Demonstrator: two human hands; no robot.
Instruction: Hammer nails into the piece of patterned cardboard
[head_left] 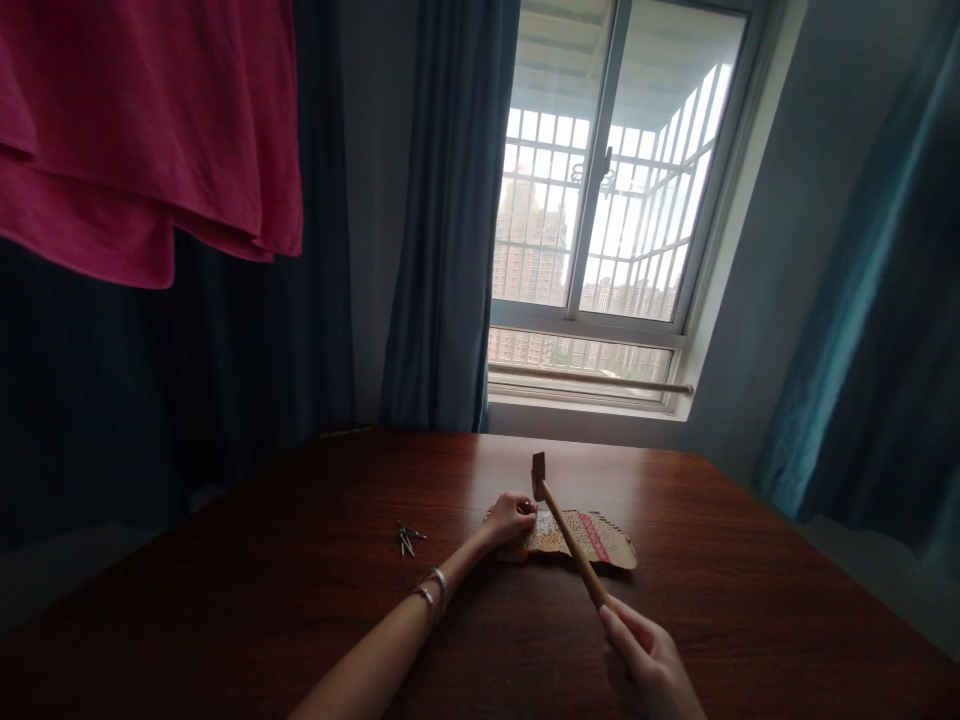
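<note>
Closest to the camera is the right hand (649,655), its fingers wrapped firmly round the lower end of the wooden handle of a hammer (576,546), which slants up and to the left so that its head (538,475) hangs beyond the left hand's fingertips. Under that slanting handle lies a perforated sheet (553,538), pale brown, dotted with many small holes, with a pink band (594,537) across its right part and a ragged upper edge; it sits ahead of the right hand, and most of it stretches to the right of the left hand. On its left end rests the left hand (513,517), fingers curled inward with little gap between them; something small, dark and reddish shows at the fingertips, but I cannot tell what it is or whether it is gripped. Silvery bracelets (428,596) circle the left wrist. Off to the left, well apart from the sheet, a few thin metal pieces (407,543) lie crossed on the glossy reddish-brown table (285,600), beyond which blue curtains (450,220) hang beside a barred window (592,200)
</note>
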